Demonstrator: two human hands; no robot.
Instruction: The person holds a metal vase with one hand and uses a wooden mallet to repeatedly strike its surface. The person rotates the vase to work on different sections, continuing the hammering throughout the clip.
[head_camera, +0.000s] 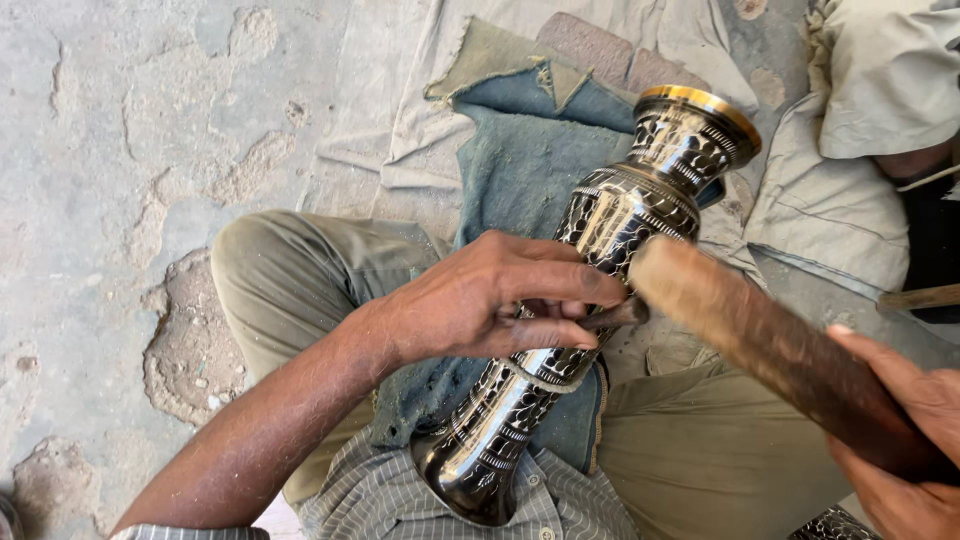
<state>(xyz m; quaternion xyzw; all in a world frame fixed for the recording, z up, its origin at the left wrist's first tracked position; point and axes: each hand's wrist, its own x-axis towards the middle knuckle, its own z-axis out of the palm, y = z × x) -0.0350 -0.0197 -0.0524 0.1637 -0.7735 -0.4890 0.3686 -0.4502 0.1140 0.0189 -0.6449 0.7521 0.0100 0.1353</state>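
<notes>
Across the lap lies a tall black-and-silver engraved metal vase (590, 250) on blue cloth (520, 170). Left hand (480, 295) pinches a thin dark chisel (615, 316) against it. Right hand (900, 430) wraps a brown wooden mallet (770, 350).

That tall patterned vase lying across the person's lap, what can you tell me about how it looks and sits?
The vase looks like polished metal, black with bright silvery engraved patterns and a gold-coloured rim on its flared mouth. It is tall and slim, with a narrow waist and ringed bands. It lies tilted across the lap on a blue cloth, mouth pointing away, base against the striped shirt. The left hand rests on its middle, holding a small tool to it.
</notes>
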